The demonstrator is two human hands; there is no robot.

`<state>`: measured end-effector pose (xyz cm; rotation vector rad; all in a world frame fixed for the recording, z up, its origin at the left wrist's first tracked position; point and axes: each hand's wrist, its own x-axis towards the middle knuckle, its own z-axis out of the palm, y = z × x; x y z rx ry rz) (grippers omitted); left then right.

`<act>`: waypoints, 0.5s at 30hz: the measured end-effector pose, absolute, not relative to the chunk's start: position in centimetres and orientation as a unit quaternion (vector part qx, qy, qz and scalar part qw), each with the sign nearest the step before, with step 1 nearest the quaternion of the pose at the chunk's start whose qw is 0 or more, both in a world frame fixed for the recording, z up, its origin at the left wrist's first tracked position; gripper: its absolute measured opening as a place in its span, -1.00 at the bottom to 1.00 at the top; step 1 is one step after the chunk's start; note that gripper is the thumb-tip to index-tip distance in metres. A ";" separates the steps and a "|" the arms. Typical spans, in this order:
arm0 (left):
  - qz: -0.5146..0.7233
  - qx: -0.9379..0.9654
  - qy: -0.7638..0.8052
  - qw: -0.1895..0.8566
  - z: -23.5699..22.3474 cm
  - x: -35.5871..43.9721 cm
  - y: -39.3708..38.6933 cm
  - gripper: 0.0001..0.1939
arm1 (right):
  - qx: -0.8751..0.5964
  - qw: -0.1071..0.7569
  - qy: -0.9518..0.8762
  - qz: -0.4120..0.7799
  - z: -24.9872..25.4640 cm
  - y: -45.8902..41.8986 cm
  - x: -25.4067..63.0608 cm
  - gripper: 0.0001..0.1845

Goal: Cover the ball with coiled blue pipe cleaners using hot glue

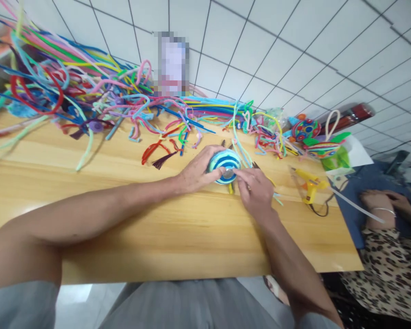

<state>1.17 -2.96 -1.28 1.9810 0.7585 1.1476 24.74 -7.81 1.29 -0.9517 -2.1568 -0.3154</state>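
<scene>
A round piece coiled in rings of blue, white and pale green pipe cleaner (225, 157) is between my two hands above the table. My left hand (199, 170) is closed around its left side, with the thumb lying across the front. Fingers of my right hand (259, 188) are curled in at the lower right edge, index fingertip near the middle. A small shiny greyish round spot (228, 173) shows at the fingertips; its kind is unclear. Something yellow (231, 188) lies just below the coil, mostly hidden.
Heaped pipe cleaners (116, 93) in many colours line the wall side of the wooden table (150, 237). A yellow glue gun (310, 185) with its cord stands at the right. Beyond the table's right edge, another person's hands (380, 205) rest on a blue surface.
</scene>
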 end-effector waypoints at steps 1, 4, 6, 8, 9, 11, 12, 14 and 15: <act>0.443 0.768 0.295 0.357 -1.2 1.1 -3.0 -0.44 | -0.371 0.377 -0.840 -0.118 1.2 -7.8 24.6 -0.60; 0.434 0.768 0.305 0.360 -1.1 1.0 -3.1 -0.42 | -0.369 0.387 -0.838 -0.111 1.2 -7.8 24.3 -0.59; 0.427 0.768 0.311 0.362 -1.0 0.9 -3.1 -0.42 | -0.363 0.389 -0.838 -0.119 1.4 -7.8 24.1 -0.61; 0.421 0.769 0.313 0.365 -0.9 0.8 -3.0 -0.41 | -0.364 0.383 -0.839 -0.130 1.5 -7.9 23.9 -0.62; 0.419 0.769 0.313 0.369 -0.8 0.7 -2.9 -0.42 | -0.367 0.379 -0.839 -0.134 1.5 -7.9 23.9 -0.63; 0.414 0.765 0.314 0.380 -0.6 0.6 -2.7 -0.44 | -0.376 0.374 -0.836 -0.136 1.4 -8.0 23.8 -0.64; 0.411 0.763 0.317 0.385 -0.5 0.5 -2.6 -0.44 | -0.382 0.374 -0.834 -0.135 1.3 -8.0 23.8 -0.64; 0.400 0.762 0.327 0.390 0.0 0.4 -2.4 -0.43 | -0.391 0.372 -0.832 -0.128 1.1 -8.1 23.9 -0.64; 0.390 0.764 0.333 0.392 0.3 0.4 -2.3 -0.42 | -0.396 0.370 -0.831 -0.123 0.9 -8.1 23.9 -0.63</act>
